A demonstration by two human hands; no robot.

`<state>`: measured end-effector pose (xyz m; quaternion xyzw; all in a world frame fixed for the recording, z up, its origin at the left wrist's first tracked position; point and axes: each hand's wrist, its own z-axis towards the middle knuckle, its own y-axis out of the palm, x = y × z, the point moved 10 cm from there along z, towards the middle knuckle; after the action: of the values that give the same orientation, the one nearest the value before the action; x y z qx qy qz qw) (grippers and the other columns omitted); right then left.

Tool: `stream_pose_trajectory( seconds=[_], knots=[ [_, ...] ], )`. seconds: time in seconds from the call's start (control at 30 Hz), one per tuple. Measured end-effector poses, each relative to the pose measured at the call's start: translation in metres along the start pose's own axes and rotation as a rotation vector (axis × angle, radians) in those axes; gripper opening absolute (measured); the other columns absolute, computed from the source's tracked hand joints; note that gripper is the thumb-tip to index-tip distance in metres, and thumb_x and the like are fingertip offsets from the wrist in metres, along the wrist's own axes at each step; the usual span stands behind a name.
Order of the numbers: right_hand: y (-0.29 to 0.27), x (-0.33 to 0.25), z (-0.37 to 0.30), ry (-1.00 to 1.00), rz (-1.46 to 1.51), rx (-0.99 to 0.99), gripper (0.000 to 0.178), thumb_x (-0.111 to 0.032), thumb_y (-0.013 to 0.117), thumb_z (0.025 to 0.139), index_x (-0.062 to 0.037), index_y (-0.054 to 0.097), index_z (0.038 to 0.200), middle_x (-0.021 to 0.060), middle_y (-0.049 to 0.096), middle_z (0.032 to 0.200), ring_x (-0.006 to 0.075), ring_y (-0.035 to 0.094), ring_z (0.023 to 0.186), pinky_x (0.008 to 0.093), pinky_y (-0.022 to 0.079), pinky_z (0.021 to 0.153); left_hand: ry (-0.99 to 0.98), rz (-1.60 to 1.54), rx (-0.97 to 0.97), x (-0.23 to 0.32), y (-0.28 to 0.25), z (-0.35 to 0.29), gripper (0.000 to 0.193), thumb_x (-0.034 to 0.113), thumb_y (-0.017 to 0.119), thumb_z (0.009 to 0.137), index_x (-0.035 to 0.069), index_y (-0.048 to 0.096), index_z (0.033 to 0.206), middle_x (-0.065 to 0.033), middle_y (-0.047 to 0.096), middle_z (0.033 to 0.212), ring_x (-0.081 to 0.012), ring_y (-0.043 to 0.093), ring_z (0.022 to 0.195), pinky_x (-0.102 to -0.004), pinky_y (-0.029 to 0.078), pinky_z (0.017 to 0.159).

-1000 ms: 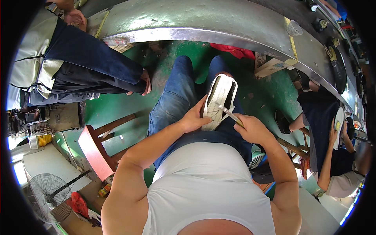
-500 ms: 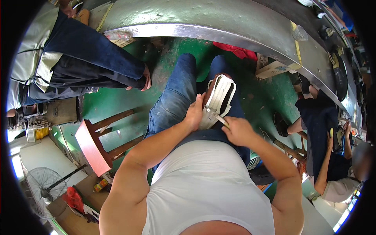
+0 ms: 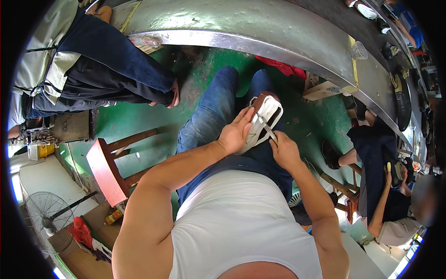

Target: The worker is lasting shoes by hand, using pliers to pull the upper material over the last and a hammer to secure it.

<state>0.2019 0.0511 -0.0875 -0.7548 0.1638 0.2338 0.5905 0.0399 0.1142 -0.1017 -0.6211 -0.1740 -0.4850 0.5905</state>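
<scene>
A brown and white shoe (image 3: 268, 109) rests over my thighs, its underside turned up and its white edge folded around a dark opening. My left hand (image 3: 235, 133) grips the shoe along its left side, with the fingers pointing toward the toe. My right hand (image 3: 285, 151) is closed around the handle of metal pincers (image 3: 266, 126). Their head reaches onto the white material at the middle of the shoe. Whether the jaws bite on the edge is too small to tell.
A long metal-edged workbench (image 3: 195, 35) curves across the far side. At my left stands a wooden stool (image 3: 108, 172), with a fan (image 3: 49, 223) behind it. One person in dark trousers (image 3: 116, 51) stands at the left; another person sits at the right, holding a dark shoe (image 3: 398, 173).
The pincers have moved up along the shoe, away from my body, and my right hand has gone with them. The shoe and my left hand have shifted slightly to the right.
</scene>
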Motion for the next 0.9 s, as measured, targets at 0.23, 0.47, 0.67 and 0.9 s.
stream_pose_trajectory(
  seconds=[0.23, 0.47, 0.67, 0.9],
  knots=[
    [-0.016, 0.037, 0.0, 0.249, 0.361, -0.399, 0.018, -0.015, 0.061, 0.093, 0.0009, 0.06, 0.102, 0.02, 0.066, 0.085, 0.0379, 0.066, 0.08, 0.0435, 0.053, 0.077, -0.029, 0.185, -0.419, 0.005, 0.02, 0.005, 0.057, 0.019, 0.047, 0.101, 0.019, 0.029, 0.156, -0.0281, 0.032, 0.153, -0.0473, 0.062, 0.108, -0.0447, 0.055, 0.091],
    [-0.035, 0.026, 0.028, 0.063, 0.336, 0.142, 0.03, -0.028, 0.054, 0.1, 0.0004, 0.058, 0.108, 0.0225, 0.066, 0.086, 0.0422, 0.066, 0.076, 0.0459, 0.054, 0.071, -0.036, 0.35, -0.615, 0.019, 0.032, 0.016, 0.061, 0.035, 0.047, 0.102, 0.032, 0.021, 0.157, -0.0329, 0.025, 0.155, -0.046, 0.067, 0.097, -0.0458, 0.058, 0.085],
    [-0.011, 0.03, 0.034, 0.018, 0.098, 0.081, 0.035, -0.034, 0.054, 0.1, 0.0012, 0.057, 0.101, 0.0264, 0.066, 0.09, 0.0461, 0.065, 0.083, 0.0516, 0.052, 0.074, -0.057, 0.495, -0.817, 0.033, 0.023, 0.007, 0.062, 0.041, 0.051, 0.1, 0.032, 0.027, 0.156, -0.0356, 0.027, 0.153, -0.0463, 0.066, 0.103, -0.0467, 0.055, 0.09],
    [-0.028, 0.004, 0.027, 0.081, 0.23, -0.135, 0.038, -0.036, 0.052, 0.101, 0.0022, 0.057, 0.099, 0.0263, 0.066, 0.088, 0.0451, 0.065, 0.084, 0.0517, 0.051, 0.074, -0.44, -0.196, -0.294, -0.03, 0.013, -0.027, 0.063, 0.027, 0.058, 0.098, -0.003, 0.035, 0.149, -0.0281, 0.055, 0.136, -0.0368, 0.054, 0.128, -0.0363, 0.041, 0.108]
  ],
)
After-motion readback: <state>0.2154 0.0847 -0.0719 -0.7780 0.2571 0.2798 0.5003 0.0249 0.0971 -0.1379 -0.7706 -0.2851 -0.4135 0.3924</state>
